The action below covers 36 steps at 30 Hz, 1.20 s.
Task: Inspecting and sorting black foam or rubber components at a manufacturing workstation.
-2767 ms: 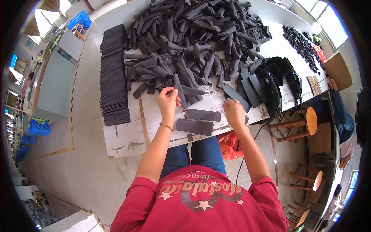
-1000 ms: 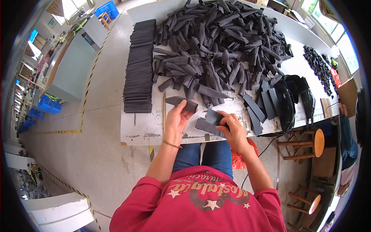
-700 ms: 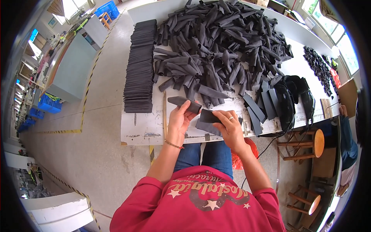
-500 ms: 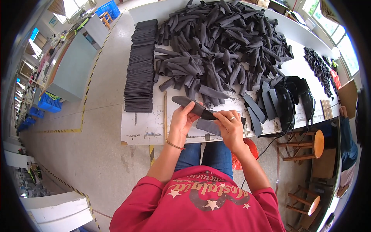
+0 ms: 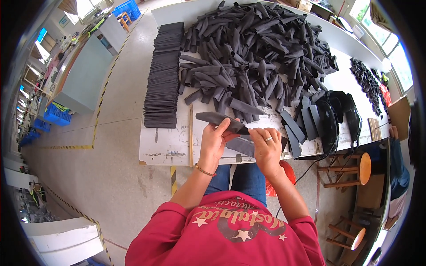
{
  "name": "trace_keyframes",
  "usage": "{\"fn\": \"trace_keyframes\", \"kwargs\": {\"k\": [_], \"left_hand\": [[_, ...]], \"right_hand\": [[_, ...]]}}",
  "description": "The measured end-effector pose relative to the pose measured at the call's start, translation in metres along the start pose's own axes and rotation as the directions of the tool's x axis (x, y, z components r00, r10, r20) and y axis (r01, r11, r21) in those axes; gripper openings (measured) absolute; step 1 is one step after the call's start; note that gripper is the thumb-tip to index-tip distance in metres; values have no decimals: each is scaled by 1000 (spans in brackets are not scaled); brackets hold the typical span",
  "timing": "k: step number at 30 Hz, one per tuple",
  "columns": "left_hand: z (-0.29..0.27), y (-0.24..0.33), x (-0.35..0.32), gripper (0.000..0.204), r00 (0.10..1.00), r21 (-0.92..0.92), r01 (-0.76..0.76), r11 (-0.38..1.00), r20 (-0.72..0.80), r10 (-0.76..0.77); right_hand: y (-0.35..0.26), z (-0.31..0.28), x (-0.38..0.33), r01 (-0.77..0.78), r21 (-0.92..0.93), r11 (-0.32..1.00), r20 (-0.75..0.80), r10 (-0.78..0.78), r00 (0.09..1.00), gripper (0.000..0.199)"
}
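A dark grey fabric sleeve (image 5: 210, 117) is held over the table's front edge by my left hand (image 5: 216, 138), thumb on top and fingers beneath. At the sleeve's right end my right hand (image 5: 267, 148) pinches a flat black strip (image 5: 284, 143), whose far end sticks out past the fingers. How far the strip reaches inside the sleeve is hidden. Under the hands, a flat grey fabric piece (image 5: 241, 146) lies on the white table (image 5: 164, 148). Just right of my right hand are several flat black strips (image 5: 293, 135), beside a glossy black bundle (image 5: 329, 119).
A tall heap of loose grey sleeves (image 5: 257, 53) covers the table's back. On the left stands a long, neat stack of flat sleeves (image 5: 161, 84). A thin wooden stick (image 5: 191, 137) lies near it. Wooden stools (image 5: 364, 168) stand at the right; another person's arm (image 5: 393, 133) shows at the right edge.
Both hands have shifted slightly right and closer together. The gap between them along the sleeve is shorter, and less of the black strip shows between them.
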State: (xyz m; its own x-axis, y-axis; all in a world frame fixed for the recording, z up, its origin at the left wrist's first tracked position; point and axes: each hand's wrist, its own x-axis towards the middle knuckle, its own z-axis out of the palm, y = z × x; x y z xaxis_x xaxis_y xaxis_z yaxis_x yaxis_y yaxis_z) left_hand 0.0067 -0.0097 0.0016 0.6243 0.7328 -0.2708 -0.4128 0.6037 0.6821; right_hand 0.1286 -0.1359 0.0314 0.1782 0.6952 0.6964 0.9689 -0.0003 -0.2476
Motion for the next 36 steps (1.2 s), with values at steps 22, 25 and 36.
{"fn": "trace_keyframes", "kwargs": {"k": [22, 25, 36], "left_hand": [[13, -2, -8, 26, 998, 52, -69, 996, 9, 68], [17, -3, -13, 27, 986, 77, -159, 984, -36, 162], [9, -30, -1, 23, 970, -154, -150, 977, 170, 176]], "right_hand": [[0, 4, -3, 64, -42, 997, 58, -61, 996, 40], [-9, 9, -4, -2, 10, 1000, 53, 2, 999, 43], [-27, 42, -10, -83, 246, 966, 6, 84, 996, 43]]}}
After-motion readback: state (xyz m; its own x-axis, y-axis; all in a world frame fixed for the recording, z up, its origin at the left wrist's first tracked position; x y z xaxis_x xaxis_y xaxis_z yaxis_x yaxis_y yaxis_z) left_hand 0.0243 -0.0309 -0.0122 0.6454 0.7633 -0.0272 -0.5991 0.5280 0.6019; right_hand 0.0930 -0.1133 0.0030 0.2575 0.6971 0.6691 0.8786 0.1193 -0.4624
